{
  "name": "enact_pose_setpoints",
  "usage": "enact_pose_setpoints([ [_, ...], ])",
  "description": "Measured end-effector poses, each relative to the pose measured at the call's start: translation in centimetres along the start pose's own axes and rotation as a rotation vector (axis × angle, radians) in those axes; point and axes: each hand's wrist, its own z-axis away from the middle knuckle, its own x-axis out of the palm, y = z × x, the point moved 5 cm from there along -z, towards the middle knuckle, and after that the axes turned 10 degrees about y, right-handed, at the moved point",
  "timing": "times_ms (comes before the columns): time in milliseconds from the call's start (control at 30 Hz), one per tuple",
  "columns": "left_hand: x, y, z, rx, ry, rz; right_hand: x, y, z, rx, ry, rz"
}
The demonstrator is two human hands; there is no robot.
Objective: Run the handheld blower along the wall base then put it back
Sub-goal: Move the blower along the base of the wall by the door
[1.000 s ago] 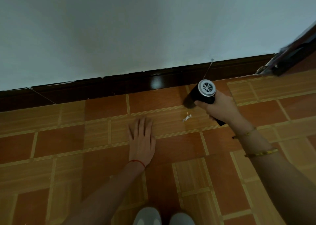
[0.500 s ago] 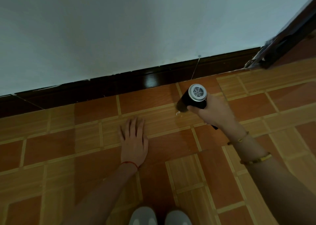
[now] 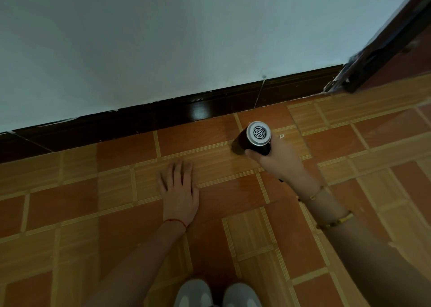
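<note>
A black blower with a round silver grille facing the camera is gripped in the right hand, fingers wrapped around its handle, its nose aimed down at the floor near the dark skirting. The left hand lies flat on the tiles, fingers spread loosely and holding nothing, well apart from the blower.

Both forearms are bare, no sleeves showing. A thin red string bracelet circles the left wrist; two slim gold-coloured metal bangles sit on the right forearm. Pale grey shoe toes show below.
</note>
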Motion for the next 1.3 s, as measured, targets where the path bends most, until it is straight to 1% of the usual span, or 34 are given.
enact_pose_setpoints([
  [67, -0.1, 0.0, -0.3, 0.004, 0.013, -0.004, 0.9, -0.3, 0.3, 0.009, -0.084, -0.094],
  [133, -0.4, 0.0, -0.9, -0.005, 0.03, 0.006, 1.5, -0.7, 0.7, 0.005, -0.154, -0.126],
  [167, -0.4, 0.1, -1.3, -0.007, 0.038, 0.01, 1.7, -0.8, 0.8, -0.004, -0.139, -0.118],
  [200, -0.5, 0.2, -1.6, -0.003, 0.044, 0.013, 1.7, -0.9, 0.7, -0.011, -0.091, -0.102],
  [300, -0.3, 0.8, -2.6, 0.041, 0.028, 0.031, 1.2, -0.4, 0.1, 0.026, 0.104, -0.08],
  [333, -0.2, 1.1, -2.9, 0.058, 0.016, 0.041, 1.0, -0.4, -0.2, 0.044, 0.137, -0.074],
  [367, 0.0, 1.4, -3.2, 0.072, 0.009, 0.056, 0.9, -0.3, -0.5, 0.047, 0.128, -0.066],
  [467, 0.4, 2.6, -4.1, 0.079, 0.003, 0.115, 1.6, -0.9, -1.2, -0.004, -0.019, -0.078],
  [500, 0.5, 3.0, -4.3, 0.075, 0.003, 0.129, 1.7, -1.0, -1.5, -0.005, -0.036, -0.082],
  [533, 0.6, 3.4, -4.5, 0.07, -0.001, 0.139, 1.6, -1.0, -1.9, 0.009, -0.014, -0.076],
  [633, 1.2, 4.3, -5.1, 0.044, -0.023, 0.159, 0.3, 0.1, -3.1, 0.092, 0.142, -0.034],
  [700, 1.6, 4.9, -5.4, 0.004, -0.017, 0.163, -0.9, 0.9, -3.7, 0.127, 0.188, -0.004],
  [833, 2.2, 5.7, -5.7, -0.107, 0.007, 0.171, -2.5, 2.5, -5.2, 0.186, 0.192, -0.014],
  [900, 2.3, 5.8, -5.7, -0.119, 0.028, 0.162, -2.4, 2.8, -5.7, 0.209, 0.198, -0.054],
  [967, 2.3, 5.8, -5.6, -0.102, 0.038, 0.133, -2.1, 2.7, -6.2, 0.175, 0.168, -0.056],
  [1067, 2.4, 5.7, -5.5, -0.088, 0.045, 0.095, -1.3, 1.6, -6.9, 0.09, 0.048, -0.008],
  [1100, 2.4, 5.8, -5.5, -0.086, 0.045, 0.086, -1.2, 1.5, -7.2, 0.076, 0.042, -0.002],
  [1233, 2.5, 5.9, -5.5, -0.081, 0.031, 0.043, -2.2, 2.4, -8.1, 0.075, 0.159, -0.061],
  [1300, 2.5, 6.0, -5.5, -0.081, 0.035, 0.032, -2.5, 2.9, -8.4, 0.063, 0.164, -0.046],
])
